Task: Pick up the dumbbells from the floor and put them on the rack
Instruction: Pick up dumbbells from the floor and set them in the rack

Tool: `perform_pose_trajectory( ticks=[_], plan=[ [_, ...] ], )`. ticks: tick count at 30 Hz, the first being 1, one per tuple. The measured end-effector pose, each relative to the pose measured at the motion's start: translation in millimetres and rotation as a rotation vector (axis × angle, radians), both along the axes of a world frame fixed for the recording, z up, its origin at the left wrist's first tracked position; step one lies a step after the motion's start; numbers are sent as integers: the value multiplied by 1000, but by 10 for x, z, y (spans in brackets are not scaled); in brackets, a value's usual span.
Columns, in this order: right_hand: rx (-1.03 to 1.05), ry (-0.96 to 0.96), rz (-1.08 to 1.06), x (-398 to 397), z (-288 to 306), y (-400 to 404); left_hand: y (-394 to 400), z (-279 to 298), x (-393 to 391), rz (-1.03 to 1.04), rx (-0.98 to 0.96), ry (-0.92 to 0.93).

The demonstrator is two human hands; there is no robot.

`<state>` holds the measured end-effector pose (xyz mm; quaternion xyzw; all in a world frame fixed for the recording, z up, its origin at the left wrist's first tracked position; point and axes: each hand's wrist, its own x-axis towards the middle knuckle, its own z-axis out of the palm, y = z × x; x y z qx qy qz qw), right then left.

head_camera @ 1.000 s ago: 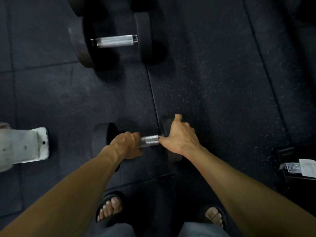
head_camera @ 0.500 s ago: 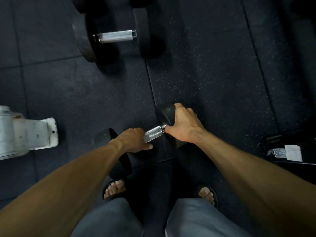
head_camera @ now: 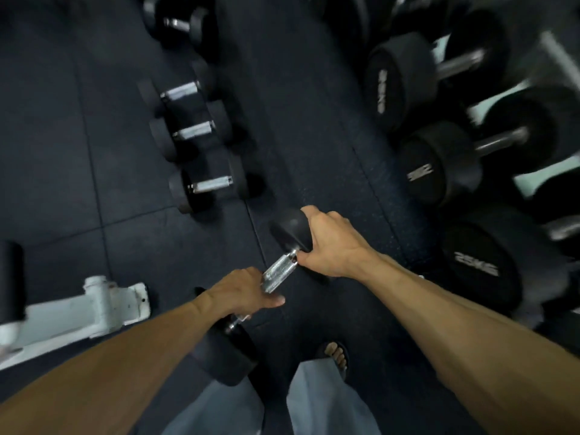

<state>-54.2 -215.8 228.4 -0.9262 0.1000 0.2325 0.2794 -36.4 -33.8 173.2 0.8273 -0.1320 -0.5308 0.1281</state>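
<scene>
Dumbbell (head_camera: 279,271) hangs tilted above the floor (head_camera: 78,183), held by both hands. Left hand (head_camera: 241,293) is wrapped around the lower part of the chrome handle; right hand (head_camera: 332,243) clasps the upper black head, fingers curled over it. Three more dumbbells (head_camera: 201,133) lie in a row on the floor to the left. Rack (head_camera: 470,136) at right carries large dumbbells marked 25KG.
</scene>
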Motion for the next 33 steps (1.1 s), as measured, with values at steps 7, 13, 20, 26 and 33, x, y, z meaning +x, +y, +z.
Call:
perform_pose_trajectory(
  ticks=[7, 13, 20, 26, 33],
  plan=[
    [-76, -162, -78, -336, 2043, -507, -506, 2008, 65, -159, -75, -152],
    [-200, -299, -114, -664, 3435, -1272, -1413, 3320, -19, -300, -175, -313],
    [-359, -392, -148, -1040, 4444, -2360, -2648, 4176, -254, -402, -311, -413],
    [-380, -385, -246, -1235, 4796, -3349, -3771, 4479, -292, -539, -389, -418],
    [-371, -379, -436, -1378, 4871, -4371, -5042, 4559, -169, -726, -441, -408]
  ],
)
